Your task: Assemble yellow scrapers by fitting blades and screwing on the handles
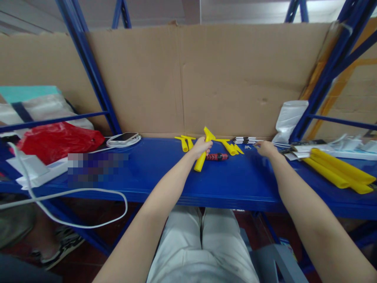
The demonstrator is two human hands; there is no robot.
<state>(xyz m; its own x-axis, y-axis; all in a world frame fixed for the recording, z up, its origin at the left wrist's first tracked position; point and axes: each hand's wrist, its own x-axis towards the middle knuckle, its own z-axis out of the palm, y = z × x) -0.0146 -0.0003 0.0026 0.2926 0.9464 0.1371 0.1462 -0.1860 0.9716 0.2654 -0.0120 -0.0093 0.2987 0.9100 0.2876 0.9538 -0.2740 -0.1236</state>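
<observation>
My left hand (201, 148) is wrapped round a yellow T-shaped plastic piece (200, 163), whose crosspiece points up and tube end points down toward me. Just right of it, a red-and-black tool handle (217, 157) lies on the blue shelf (165, 165). Behind my left hand sit two more yellow T-shaped pieces (184, 144). Further yellow pieces (229, 147) lie between my hands. My right hand (266, 149) reaches down by a row of white sticks with black bands (245, 140) and some tiny white parts (248, 147). Its fingertips are pinched together; what they hold is too small to see.
Long yellow tubes (338, 173) lie at the right, by a clear plastic bag (290, 120). At the left are a phone (126, 136) on a coiled white cable, a red plastic bag (59, 139) and a dangling white cord (88, 189). Cardboard (206, 78) walls the back.
</observation>
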